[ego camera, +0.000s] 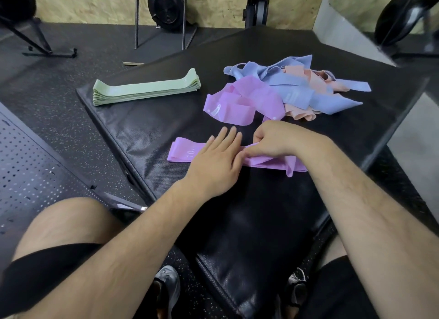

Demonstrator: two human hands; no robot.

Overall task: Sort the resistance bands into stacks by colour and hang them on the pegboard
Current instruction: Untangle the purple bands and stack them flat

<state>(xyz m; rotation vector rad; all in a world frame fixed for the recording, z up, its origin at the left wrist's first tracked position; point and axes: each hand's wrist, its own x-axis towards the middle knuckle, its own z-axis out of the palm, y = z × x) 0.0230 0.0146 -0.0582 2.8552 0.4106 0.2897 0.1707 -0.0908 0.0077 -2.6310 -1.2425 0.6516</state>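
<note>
A purple band [181,151] lies flat on the black mat [152,131] in front of me. My left hand [217,156] presses on it with straight fingers. My right hand [275,140] pinches the same band's upper edge just to the right, where the band is rumpled. A neat stack of green bands [145,90] sits at the mat's far left. Further back lies a loose heap: purple bands [242,100], blue bands [294,85] and pink bands [316,81] tangled together.
A black pegboard [26,166] lies on the floor at my left, beside my knee. Gym machines and stands rise at the back wall. A mirror [380,12] leans at the right. My shoes [166,280] show below the mat.
</note>
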